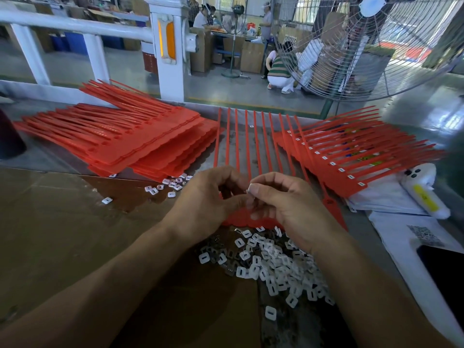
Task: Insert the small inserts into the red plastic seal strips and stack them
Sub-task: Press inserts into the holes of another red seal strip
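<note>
left hand (206,204): fingers curled, resting on the current strip sheet (253,146), holding it down
right hand (283,204): pinching one white insert (249,191) at fingertips
loose inserts (276,262): heap on bench (62,222) below hands
unfilled stack (140,144): left
filled stack (344,156): right, inserts seated

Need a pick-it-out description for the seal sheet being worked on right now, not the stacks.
Start at the big fan beyond the table, then drop to the two hands at the near edge. The red sheet under them is it. Unlike the piled stacks left and right, it lies alone, strips pointing straight away.
</note>
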`<action>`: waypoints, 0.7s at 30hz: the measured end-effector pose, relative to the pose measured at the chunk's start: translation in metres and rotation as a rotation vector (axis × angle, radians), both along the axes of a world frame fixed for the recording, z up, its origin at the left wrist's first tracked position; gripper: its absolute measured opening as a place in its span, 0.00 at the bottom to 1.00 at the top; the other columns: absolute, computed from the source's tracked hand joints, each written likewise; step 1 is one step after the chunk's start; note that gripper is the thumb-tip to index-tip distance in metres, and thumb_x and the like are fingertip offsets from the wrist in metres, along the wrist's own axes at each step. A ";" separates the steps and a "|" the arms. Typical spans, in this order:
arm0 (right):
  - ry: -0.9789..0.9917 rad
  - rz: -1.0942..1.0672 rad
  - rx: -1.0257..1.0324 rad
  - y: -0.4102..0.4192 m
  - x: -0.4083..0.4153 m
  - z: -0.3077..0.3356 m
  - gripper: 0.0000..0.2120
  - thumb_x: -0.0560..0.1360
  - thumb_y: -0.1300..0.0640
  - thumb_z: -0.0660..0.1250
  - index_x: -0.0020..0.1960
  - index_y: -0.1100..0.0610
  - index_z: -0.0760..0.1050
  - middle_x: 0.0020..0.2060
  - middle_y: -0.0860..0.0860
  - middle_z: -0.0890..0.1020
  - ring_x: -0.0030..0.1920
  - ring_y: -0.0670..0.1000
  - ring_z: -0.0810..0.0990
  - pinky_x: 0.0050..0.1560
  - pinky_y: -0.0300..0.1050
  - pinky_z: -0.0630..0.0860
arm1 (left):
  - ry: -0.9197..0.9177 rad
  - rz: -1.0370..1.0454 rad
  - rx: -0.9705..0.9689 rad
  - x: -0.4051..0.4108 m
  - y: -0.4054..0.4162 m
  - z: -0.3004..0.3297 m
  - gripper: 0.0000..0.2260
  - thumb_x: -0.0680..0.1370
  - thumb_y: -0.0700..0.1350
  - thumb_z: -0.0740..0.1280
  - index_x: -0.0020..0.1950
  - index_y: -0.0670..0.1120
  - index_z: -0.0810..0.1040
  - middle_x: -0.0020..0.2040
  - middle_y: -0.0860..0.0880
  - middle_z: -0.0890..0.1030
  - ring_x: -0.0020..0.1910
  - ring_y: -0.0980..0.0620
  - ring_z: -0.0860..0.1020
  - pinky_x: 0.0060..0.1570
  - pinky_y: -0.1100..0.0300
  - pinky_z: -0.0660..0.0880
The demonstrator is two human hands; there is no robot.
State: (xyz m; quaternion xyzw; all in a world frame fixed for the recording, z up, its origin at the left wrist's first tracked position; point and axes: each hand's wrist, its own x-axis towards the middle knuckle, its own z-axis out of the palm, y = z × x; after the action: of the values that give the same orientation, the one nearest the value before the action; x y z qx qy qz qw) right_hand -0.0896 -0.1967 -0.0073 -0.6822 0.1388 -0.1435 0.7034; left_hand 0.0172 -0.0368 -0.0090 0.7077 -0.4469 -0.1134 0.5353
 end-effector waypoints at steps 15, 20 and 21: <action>0.078 0.008 0.074 0.002 -0.001 0.005 0.04 0.80 0.61 0.70 0.48 0.59 0.82 0.39 0.55 0.84 0.36 0.53 0.82 0.34 0.45 0.80 | -0.014 -0.014 0.009 0.006 0.002 0.002 0.04 0.79 0.48 0.72 0.47 0.49 0.83 0.42 0.51 0.85 0.42 0.51 0.82 0.45 0.53 0.80; 0.092 -0.036 0.056 0.000 0.000 0.001 0.03 0.80 0.61 0.71 0.49 0.60 0.82 0.39 0.55 0.85 0.37 0.52 0.83 0.34 0.42 0.78 | -0.059 0.045 0.023 0.010 0.002 -0.001 0.04 0.79 0.48 0.72 0.46 0.51 0.82 0.40 0.52 0.84 0.36 0.55 0.80 0.37 0.60 0.75; 0.092 -0.041 0.050 -0.001 0.000 0.000 0.03 0.80 0.61 0.71 0.50 0.60 0.82 0.40 0.55 0.85 0.37 0.53 0.84 0.34 0.42 0.79 | -0.076 0.053 0.031 0.010 0.002 -0.001 0.03 0.79 0.48 0.72 0.45 0.52 0.82 0.40 0.53 0.84 0.35 0.58 0.79 0.36 0.64 0.73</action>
State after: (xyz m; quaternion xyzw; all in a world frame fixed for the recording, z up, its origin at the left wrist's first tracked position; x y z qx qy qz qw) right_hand -0.0896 -0.1973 -0.0070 -0.6675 0.1884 -0.1228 0.7099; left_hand 0.0269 -0.0352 -0.0104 0.7313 -0.4464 -0.0791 0.5096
